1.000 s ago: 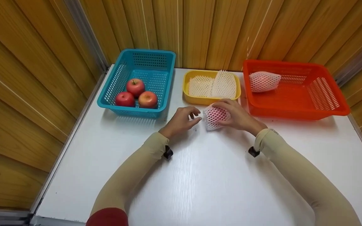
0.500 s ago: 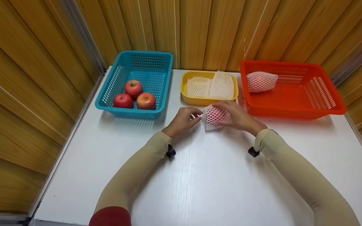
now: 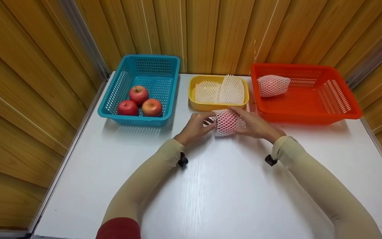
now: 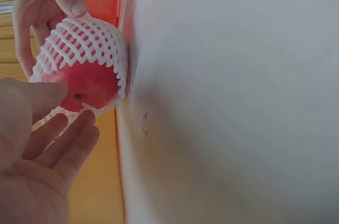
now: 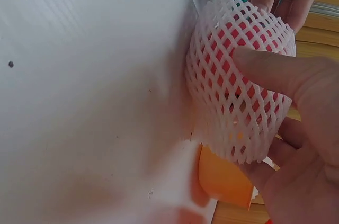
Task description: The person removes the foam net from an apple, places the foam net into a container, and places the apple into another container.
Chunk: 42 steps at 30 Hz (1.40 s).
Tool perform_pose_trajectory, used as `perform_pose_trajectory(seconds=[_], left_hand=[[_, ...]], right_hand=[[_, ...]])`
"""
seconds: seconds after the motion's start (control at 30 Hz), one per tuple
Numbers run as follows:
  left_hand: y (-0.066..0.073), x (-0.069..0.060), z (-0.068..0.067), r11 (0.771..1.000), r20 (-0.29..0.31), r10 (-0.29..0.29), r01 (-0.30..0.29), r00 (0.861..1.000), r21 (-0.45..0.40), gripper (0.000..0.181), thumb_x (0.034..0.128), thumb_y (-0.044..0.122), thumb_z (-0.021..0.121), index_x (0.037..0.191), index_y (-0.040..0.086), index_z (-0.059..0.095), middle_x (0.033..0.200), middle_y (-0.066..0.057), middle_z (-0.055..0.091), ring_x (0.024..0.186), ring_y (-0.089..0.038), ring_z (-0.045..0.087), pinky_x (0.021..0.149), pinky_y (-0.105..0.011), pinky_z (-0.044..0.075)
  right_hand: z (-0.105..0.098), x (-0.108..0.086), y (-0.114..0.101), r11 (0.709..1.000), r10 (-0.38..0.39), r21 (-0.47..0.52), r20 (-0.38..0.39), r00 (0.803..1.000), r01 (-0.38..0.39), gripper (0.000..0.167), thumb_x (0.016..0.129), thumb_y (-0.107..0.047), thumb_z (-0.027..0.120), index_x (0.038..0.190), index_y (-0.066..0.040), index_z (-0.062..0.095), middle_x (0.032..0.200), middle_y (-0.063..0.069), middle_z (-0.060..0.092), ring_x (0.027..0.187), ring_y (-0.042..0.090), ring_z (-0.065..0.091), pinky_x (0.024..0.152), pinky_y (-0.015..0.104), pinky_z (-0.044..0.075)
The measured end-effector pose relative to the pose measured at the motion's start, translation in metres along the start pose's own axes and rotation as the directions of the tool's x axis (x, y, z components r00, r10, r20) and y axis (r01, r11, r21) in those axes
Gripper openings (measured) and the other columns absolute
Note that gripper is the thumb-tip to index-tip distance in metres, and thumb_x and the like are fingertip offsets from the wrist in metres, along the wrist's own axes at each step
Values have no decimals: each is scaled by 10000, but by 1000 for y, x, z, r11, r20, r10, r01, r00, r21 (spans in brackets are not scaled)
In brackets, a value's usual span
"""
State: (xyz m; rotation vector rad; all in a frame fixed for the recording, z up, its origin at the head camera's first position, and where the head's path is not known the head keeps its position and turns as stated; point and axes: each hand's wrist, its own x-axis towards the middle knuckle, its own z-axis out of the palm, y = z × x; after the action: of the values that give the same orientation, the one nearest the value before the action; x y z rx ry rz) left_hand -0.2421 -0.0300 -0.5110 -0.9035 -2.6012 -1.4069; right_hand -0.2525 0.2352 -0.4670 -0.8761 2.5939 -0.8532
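A red apple [image 4: 90, 83] sits inside a white foam net sleeve [image 3: 226, 122], just above or on the white table. In the left wrist view the net's near end is open and bares part of the apple. My right hand [image 3: 259, 125] grips the netted apple from the right, its thumb lying on the mesh in the right wrist view. At the open end, my left hand [image 3: 196, 127] has thumb and fingers bent around the net's edge, the thumb close against the apple. Some left fingertips are hidden in the head view.
A blue basket [image 3: 172, 96] with three bare apples [image 3: 138, 95] stands at the left. Behind my hands, a yellow tray [image 3: 201, 107] holds foam nets [image 3: 232, 90]. An orange-red basket [image 3: 310, 114] at the right contains a netted apple [image 3: 273, 85]. Wooden panels [image 3: 201, 33] rise behind.
My left hand has moved right from beside the net onto its left edge. The right hand has slid back toward the net's right end, still holding it, and more of the netted apple shows.
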Motion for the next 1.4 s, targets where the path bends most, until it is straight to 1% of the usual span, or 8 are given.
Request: perform_pose_trajectory(seconds=[0.2, 0.4, 0.63, 0.8, 0.97, 1.13, 1.3, 1.4], left_hand=[[2, 5, 1, 1000, 34, -21, 20, 999, 7, 493, 921, 45, 755, 1384, 6, 588, 1359, -154, 645, 1044, -283, 722, 888, -336, 592], [2, 11, 1, 996, 89, -36, 28, 995, 83, 595, 864, 22, 802, 1405, 26, 556, 1395, -153, 618, 1070, -310, 705, 908, -358, 583], [1, 15, 5, 987, 143, -46, 23, 989, 159, 594, 802, 31, 854, 1317, 8, 558, 1237, -142, 682, 1083, -274, 684, 928, -346, 557], [0, 17, 9, 982, 147, -69, 41, 987, 184, 748, 779, 81, 897, 1408, 4, 499, 1300, -149, 660, 1130, -251, 665, 981, -302, 523], [1, 17, 10, 982, 132, -78, 53, 988, 183, 779, 758, 108, 916, 1401, 12, 488, 1306, -142, 646, 1138, -239, 653, 990, -302, 518], [1, 16, 10, 982, 129, -83, 60, 988, 178, 771, 734, 113, 929, 1364, 31, 491, 1271, -109, 644, 1145, -221, 641, 989, -308, 514], [4, 16, 10, 980, 136, -85, 58, 987, 192, 763, 735, 124, 929, 1347, 40, 481, 1255, -97, 635, 1163, -213, 621, 1013, -314, 499], [6, 16, 9, 971, 145, -85, 49, 986, 235, 790, 753, 161, 921, 1386, 33, 466, 1275, -118, 624, 1191, -236, 602, 1047, -345, 479]], right_hand=[[0, 1, 3, 1000, -25, -14, -20, 999, 25, 918, 880, -125, 825, 1617, -170, 279, 1589, 143, 421, 1413, 383, 443, 1168, 597, 320], [1, 1, 4, 999, -47, -6, -27, 999, 47, 889, 867, -99, 832, 1584, -142, 307, 1550, 158, 466, 1383, 377, 487, 1149, 576, 363], [1, 1, 1, 1000, 16, -4, 0, 1000, -16, 812, 900, -151, 809, 1571, -160, 352, 1525, 139, 493, 1370, 357, 493, 1130, 565, 395], [1, 1, 1, 999, 38, -15, -12, 999, -38, 777, 899, -168, 812, 1562, -162, 407, 1524, 109, 509, 1371, 335, 494, 1147, 562, 375], [3, 1, 5, 999, -37, -21, -81, 996, 36, 716, 870, -133, 835, 1502, -97, 503, 1480, 120, 556, 1337, 331, 527, 1137, 543, 396], [4, 1, 7, 989, -145, -59, -168, 975, 137, 593, 834, -86, 858, 1373, -13, 624, 1351, 162, 650, 1200, 344, 627, 1054, 521, 486], [5, 2, 7, 983, -182, -62, -220, 958, 172, 493, 820, -68, 864, 1275, 0, 689, 1254, 166, 702, 1130, 337, 663, 1003, 509, 525], [6, 3, 5, 979, -205, -70, -247, 947, 194, 433, 821, -56, 861, 1223, 7, 715, 1197, 170, 723, 1102, 338, 673, 989, 504, 535]])
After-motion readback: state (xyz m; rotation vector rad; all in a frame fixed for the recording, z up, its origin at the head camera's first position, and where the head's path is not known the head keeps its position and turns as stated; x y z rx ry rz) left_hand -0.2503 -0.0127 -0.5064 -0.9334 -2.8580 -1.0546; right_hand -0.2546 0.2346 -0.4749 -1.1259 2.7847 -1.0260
